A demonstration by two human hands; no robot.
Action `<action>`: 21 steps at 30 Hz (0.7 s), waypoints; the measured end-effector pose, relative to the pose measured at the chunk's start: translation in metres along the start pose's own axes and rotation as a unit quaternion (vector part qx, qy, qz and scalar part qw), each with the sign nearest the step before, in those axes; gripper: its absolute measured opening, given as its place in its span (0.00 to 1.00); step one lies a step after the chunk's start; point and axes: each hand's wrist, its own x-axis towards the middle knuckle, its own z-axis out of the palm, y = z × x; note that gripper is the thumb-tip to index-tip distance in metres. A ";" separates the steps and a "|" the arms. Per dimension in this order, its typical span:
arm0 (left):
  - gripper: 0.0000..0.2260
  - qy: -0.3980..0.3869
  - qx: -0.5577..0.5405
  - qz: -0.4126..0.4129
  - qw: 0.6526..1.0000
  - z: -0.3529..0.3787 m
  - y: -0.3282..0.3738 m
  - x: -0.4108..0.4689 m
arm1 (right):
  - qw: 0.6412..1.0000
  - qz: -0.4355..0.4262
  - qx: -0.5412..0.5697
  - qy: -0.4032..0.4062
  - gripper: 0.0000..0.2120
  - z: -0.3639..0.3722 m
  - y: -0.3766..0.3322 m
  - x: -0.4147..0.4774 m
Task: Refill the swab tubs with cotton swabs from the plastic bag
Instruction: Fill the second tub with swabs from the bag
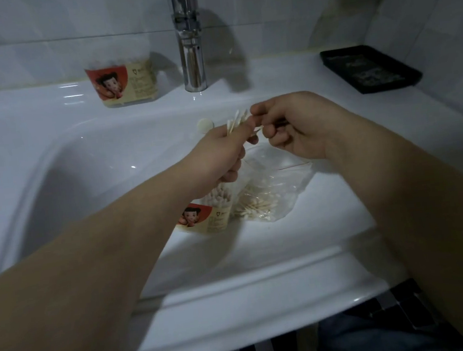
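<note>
Both forearms reach forward over the sink (82, 176), and the two hands meet above the basin. The left hand (222, 153) is turned with its back to the camera. Its fingers are curled around a small bundle of cotton swabs (237, 121), which stick out from the top of the fist with the white tips up. The right hand (294, 128) comes from the other side with the wrist bent. Its fingers are curled in, and thumb and forefinger pinch the same bundle close to the left fingertips. One thin wooden stick shows between the two hands.

Directly under the left hand, on the floor of the basin, stands the open swab tub (214, 214). It is a clear plastic tub with a red and beige cartoon label, and upright swabs are inside it. Touching it on the right lies the plastic bag (279, 181), thin, transparent and wrinkled, with a loose heap of the same swabs inside. A second swab tub (123, 81) with the same label stands on the back ledge, just left of the chrome faucet (190, 51).

The sink is white glazed ceramic, smooth and shiny. A flat black rectangular tray (370, 67) lies on the ledge at the right. A small round overflow cap (205, 125) sits on the back wall of the basin.
</note>
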 end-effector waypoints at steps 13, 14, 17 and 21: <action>0.16 -0.039 -0.047 -0.035 0.998 0.001 0.001 -0.002 | 0.999 -0.024 0.018 0.036 0.10 0.000 0.003 0.005; 0.15 -0.035 -0.051 -0.040 0.997 0.000 0.001 -0.002 | 0.999 -0.024 0.026 0.036 0.10 0.000 0.002 0.005; 0.15 -0.020 -0.055 -0.050 0.997 0.000 0.001 -0.002 | 0.999 -0.033 -0.022 0.029 0.12 -0.001 0.003 0.005; 0.16 -0.032 -0.055 -0.070 0.995 -0.001 -0.002 -0.003 | 0.988 -0.050 -0.148 -0.003 0.11 0.000 0.007 0.002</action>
